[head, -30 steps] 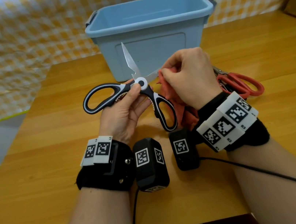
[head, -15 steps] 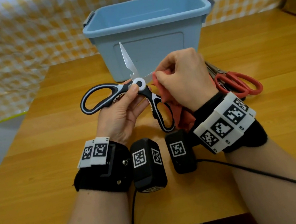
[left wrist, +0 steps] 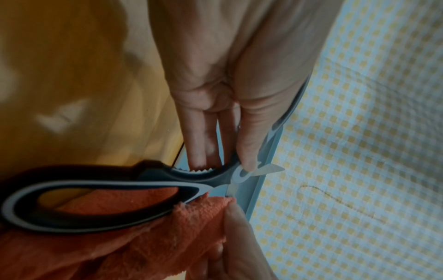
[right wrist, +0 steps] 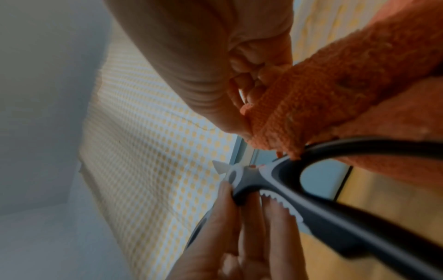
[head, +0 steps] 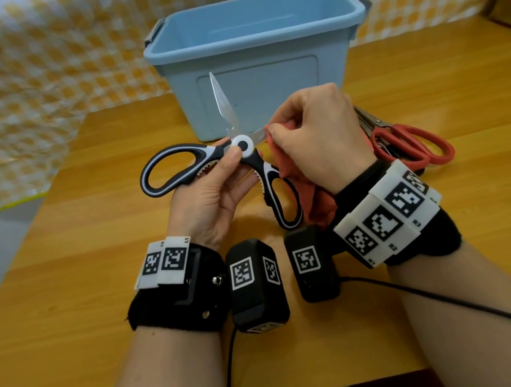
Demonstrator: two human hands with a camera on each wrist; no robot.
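My left hand pinches black-and-white kitchen scissors at the pivot, thumb on top and fingers beneath, above the wooden table. The scissors are spread wide: one blade points up in front of the bin, the other runs right. My right hand pinches an orange cloth against that right blade close to the pivot; the blade's tip is hidden by the hand. In the left wrist view the cloth hangs behind the handle loop. In the right wrist view the cloth is bunched in my fingers beside the scissors.
An open light-blue plastic bin stands just behind the hands. Red-handled scissors lie on the table to the right of my right hand. A yellow checked cloth hangs behind the table. A black cable runs across the near edge.
The right hand with the cloth has slid left along the blade towards the pivot. The left hand and scissors have hardly shifted.
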